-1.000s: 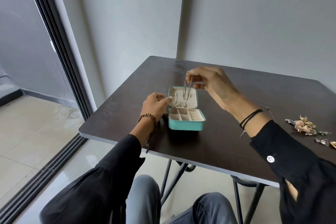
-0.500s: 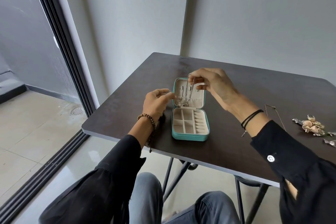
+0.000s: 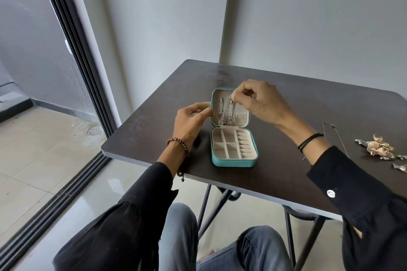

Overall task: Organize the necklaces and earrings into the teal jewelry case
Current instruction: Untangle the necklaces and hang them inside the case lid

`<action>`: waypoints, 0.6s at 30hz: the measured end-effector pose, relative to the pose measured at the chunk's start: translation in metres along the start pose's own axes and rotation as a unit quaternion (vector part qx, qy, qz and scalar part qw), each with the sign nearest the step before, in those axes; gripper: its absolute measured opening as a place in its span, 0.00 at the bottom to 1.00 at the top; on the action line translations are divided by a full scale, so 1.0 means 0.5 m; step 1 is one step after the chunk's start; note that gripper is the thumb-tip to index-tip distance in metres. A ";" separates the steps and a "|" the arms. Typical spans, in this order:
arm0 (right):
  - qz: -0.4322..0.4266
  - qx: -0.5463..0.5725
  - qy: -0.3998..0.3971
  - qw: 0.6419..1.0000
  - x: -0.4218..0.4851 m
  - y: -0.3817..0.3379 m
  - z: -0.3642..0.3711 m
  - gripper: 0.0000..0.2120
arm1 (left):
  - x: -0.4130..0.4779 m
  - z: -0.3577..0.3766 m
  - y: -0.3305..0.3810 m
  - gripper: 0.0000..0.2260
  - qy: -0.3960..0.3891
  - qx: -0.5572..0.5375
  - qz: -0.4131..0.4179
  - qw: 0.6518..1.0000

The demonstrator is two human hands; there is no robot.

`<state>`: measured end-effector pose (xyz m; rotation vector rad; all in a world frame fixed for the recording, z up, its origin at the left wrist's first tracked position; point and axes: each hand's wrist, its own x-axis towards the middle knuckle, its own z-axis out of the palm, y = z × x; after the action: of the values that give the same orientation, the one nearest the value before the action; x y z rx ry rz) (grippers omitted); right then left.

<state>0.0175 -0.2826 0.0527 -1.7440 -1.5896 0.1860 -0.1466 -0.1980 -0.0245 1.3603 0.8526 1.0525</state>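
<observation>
Two hands, one fiddly job. The person's right hand (image 3: 262, 103) has its fingers (image 3: 237, 94) pinched narrow on the top end of a silver necklace (image 3: 230, 109), holding it high against the inside of the lid (image 3: 241, 116) so the chain hangs straight instead of bunching; probably they're lining it up with a hook near the lid's top edge, though any hook is too small to make out. The left hand (image 3: 191, 119) sits at the lid's left edge with its fingers curled and the thumb tip on the rim; it looks like a light pinch to keep the lid propped upright while the other hand works. A second chain (image 3: 218, 109) is already hanging in the lid just beside the one being held. The teal jewelry case (image 3: 234, 161) lies open near the front edge of the worktop (image 3: 149, 136), right between the two wrists; its divided tray shows only cream lining, so the earring part looks not yet started.

Well off to the right there's a loose necklace (image 3: 333, 136) stretched across the worktop, and beyond it a little heap of earrings (image 3: 380, 149) in shell-pink and silver tones, parked within reach of the right hand for later. The worktop is dark brown with a pale edge, pushed into a corner of plain grey walls; on the left a dark sliding-door track (image 3: 72, 50) runs along a glossy tiled floor with a round drain (image 3: 94, 131).
</observation>
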 end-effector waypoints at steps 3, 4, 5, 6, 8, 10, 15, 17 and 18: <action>-0.049 -0.064 0.017 0.997 -0.001 0.007 0.008 0.06 | -0.005 -0.001 0.001 0.09 0.005 -0.002 0.009 1.000; -0.058 -0.075 0.021 0.995 -0.001 0.009 0.010 0.06 | -0.006 -0.002 0.002 0.09 0.005 -0.004 0.011 1.000; -0.064 -0.084 0.027 0.994 -0.001 0.012 0.011 0.06 | -0.007 -0.003 0.002 0.09 0.005 -0.007 0.013 1.000; -0.073 -0.094 0.036 0.992 -0.002 0.015 0.012 0.06 | -0.009 -0.003 0.003 0.09 0.004 -0.009 0.014 1.000; -0.091 -0.116 0.055 0.988 -0.004 0.020 0.013 0.05 | -0.011 -0.004 0.004 0.09 0.004 -0.008 0.018 1.000; -0.100 -0.138 0.067 0.983 -0.005 0.026 0.016 0.06 | -0.011 -0.004 0.004 0.08 0.003 -0.007 0.019 1.000; -0.124 -0.178 0.118 0.969 -0.014 0.027 0.031 0.05 | -0.010 -0.006 0.006 0.08 0.004 -0.013 0.027 1.000; -0.138 -0.203 0.142 0.959 -0.019 0.025 0.038 0.06 | -0.011 -0.007 0.007 0.09 0.005 -0.012 0.027 1.000; -0.145 -0.218 0.153 0.953 -0.022 0.025 0.041 0.06 | -0.012 -0.006 0.008 0.09 0.005 -0.012 0.026 1.000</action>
<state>0.0133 -0.2831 0.0268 -1.7192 -1.7099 -0.5930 -0.1519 -0.2026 -0.0216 1.3646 0.8133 1.1082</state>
